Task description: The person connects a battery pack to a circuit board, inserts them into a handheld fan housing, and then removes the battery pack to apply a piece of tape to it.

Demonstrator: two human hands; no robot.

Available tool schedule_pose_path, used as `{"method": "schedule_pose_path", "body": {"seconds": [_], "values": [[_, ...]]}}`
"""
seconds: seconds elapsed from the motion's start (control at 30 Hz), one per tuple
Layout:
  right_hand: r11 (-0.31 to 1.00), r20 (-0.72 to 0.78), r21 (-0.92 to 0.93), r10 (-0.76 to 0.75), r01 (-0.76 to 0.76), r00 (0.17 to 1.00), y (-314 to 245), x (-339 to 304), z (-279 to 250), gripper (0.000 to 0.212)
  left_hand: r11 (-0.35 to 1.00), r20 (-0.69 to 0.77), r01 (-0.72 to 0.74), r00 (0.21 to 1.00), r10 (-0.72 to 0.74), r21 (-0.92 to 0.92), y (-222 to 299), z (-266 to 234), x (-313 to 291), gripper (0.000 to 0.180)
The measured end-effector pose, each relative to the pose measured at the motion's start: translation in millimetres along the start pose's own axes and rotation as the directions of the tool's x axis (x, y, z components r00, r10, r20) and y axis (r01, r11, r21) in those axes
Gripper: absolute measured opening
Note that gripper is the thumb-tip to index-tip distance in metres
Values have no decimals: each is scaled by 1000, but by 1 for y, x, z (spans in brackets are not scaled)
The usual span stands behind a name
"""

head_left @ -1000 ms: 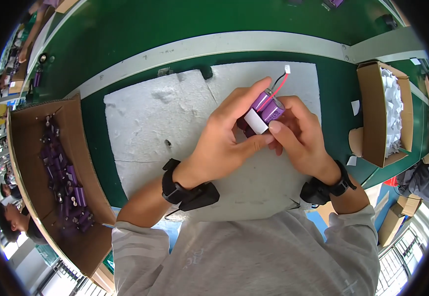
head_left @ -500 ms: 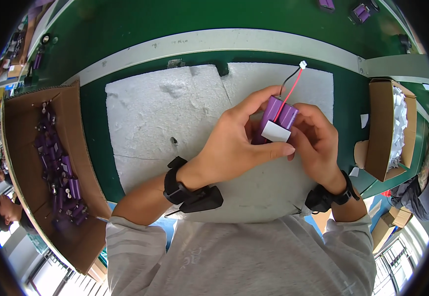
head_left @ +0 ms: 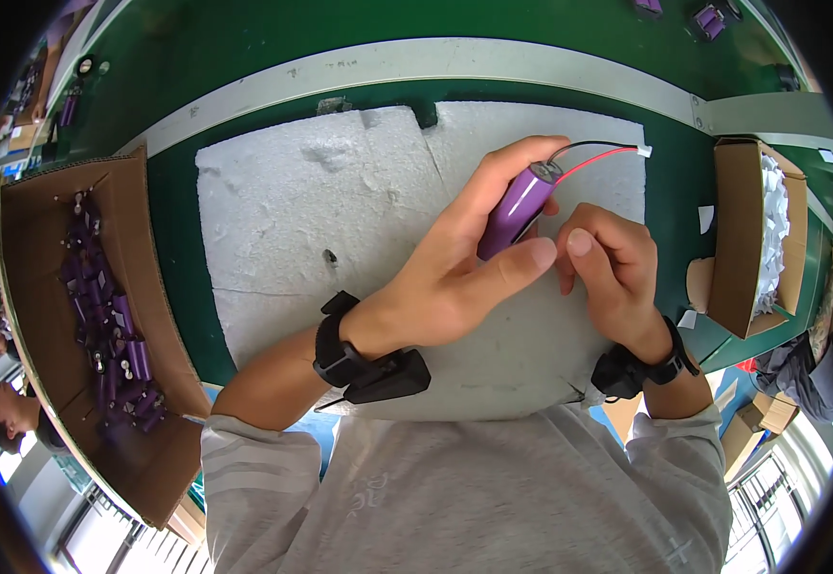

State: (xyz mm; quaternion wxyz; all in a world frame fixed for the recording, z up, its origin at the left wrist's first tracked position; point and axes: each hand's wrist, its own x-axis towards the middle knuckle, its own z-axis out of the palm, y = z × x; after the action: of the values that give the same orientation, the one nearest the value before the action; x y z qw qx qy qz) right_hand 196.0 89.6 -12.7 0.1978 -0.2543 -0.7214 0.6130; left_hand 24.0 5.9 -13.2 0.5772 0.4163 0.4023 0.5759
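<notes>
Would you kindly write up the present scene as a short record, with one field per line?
Left hand: holds a purple battery pack, tilted
Right hand: fingers curled, near the pack; whether it pinches anything is unclear
Wires: one black, one red, running from the pack's upper end to a white connector
Below hands: white foam sheet on green table
Left side: cardboard box with purple batteries
Right side: smaller box with white pieces

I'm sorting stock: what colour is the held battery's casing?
Purple; the battery casing shows best in the head view.
</notes>
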Motion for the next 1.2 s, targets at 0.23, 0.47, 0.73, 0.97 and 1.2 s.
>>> {"method": "schedule_pose_path", "body": {"seconds": [0.23, 0.47, 0.73, 0.97, 1.2], "values": [[987, 19, -140, -79, 81, 997, -2, 1, 5, 15, 993, 145, -63, 988, 49, 96, -2, 0, 1, 50], [976, 40, -190, -101, 107, 994, 1, -1, 4, 9, 963, 190, -195, 969, 159, 187, -7, -4, 2, 45], [898, 75, -309, -304, 312, 950, 3, -5, 3, 11, 927, 144, -261, 963, 230, 270, -9, 6, -1, 38], [923, 118, -262, -258, 280, 959, 12, -8, -1, 20, 891, 118, -281, 960, 255, 356, -10, 12, -3, 34], [931, 112, -243, -251, 271, 961, 12, -11, -2, 21, 930, 128, -248, 967, 220, 271, -10, 15, -4, 34]]}}
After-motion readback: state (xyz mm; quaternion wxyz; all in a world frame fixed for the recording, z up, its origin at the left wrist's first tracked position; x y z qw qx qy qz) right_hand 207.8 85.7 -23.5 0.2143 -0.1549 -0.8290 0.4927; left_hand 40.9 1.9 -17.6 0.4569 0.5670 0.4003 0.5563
